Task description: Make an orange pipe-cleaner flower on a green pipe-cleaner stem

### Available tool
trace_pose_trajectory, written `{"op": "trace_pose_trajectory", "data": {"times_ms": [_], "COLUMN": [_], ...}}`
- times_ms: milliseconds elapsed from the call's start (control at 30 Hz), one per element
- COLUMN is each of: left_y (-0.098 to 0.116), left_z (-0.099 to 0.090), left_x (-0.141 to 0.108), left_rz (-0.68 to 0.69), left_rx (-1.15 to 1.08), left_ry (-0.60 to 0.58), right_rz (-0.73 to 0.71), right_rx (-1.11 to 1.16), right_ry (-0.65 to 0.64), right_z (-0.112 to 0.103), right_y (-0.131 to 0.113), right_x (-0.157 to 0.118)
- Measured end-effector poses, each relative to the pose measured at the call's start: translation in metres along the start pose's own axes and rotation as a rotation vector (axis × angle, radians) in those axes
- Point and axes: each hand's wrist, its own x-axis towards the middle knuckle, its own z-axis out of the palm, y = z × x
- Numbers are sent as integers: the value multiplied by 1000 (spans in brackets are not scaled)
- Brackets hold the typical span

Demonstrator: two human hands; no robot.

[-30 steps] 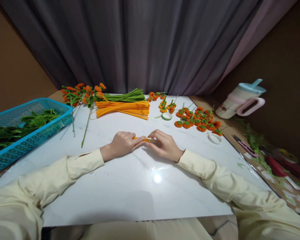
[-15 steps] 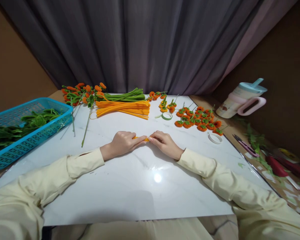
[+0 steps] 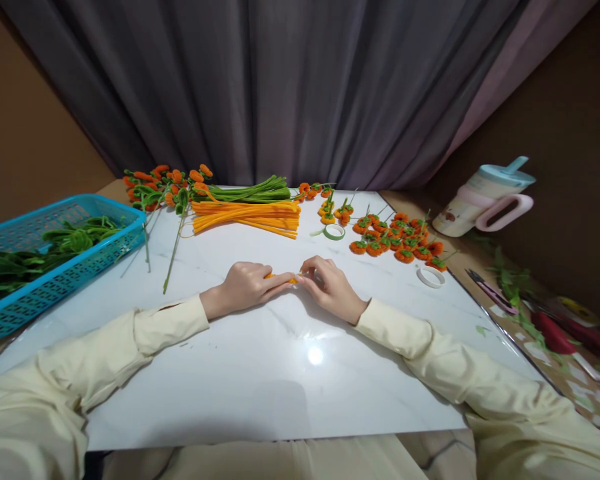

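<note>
Over the middle of the white table (image 3: 260, 353), my left hand (image 3: 249, 287) is closed on an orange-yellow pipe cleaner (image 3: 293, 280), mostly hidden by the fingers. My right hand (image 3: 331, 288) pinches the right end of the same piece, thumb and forefinger meeting there. The two hands' fingertips nearly touch. Just beyond them lies a bundle of orange-yellow pipe cleaners (image 3: 245, 219), with a bundle of green pipe cleaners (image 3: 250, 192) behind it.
Finished orange flower heads (image 3: 397, 237) cluster at right, by a green tape roll (image 3: 334, 232) and a white ring (image 3: 431, 277). Stemmed orange flowers (image 3: 167, 183) lie back left. A blue basket (image 3: 80, 263) holds green leaves. A tumbler (image 3: 480, 200) and scissors (image 3: 493, 292) are far right.
My right hand's fingers have lifted and arched slightly at the piece's end. My left hand has stayed in place.
</note>
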Motion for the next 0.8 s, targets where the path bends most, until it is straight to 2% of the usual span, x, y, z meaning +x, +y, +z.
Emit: {"op": "trace_pose_trajectory", "data": {"times_ms": [133, 233, 333, 467, 600, 800], "left_y": [0, 0, -1, -1, -1, -1], "left_z": [0, 2, 4, 5, 5, 5], "left_x": [0, -1, -2, -1, -1, -2], "left_rz": [-49, -88, -134, -173, -192, -195], "left_rx": [-40, -58, -78, -101, -107, -85], "left_ry": [-17, -28, -21, -21, -19, -22], "right_rz": [-348, -495, -572, -527, -434, -288], "right_rx": [-287, -426, -500, -542, -525, -349], "right_ry": [180, 240, 249, 234, 159, 61], "right_z": [0, -2, -4, -3, 0, 6], "right_y": [1, 0, -1, -1, 1, 6], "right_x": [-2, -3, -3, -2, -3, -5]}}
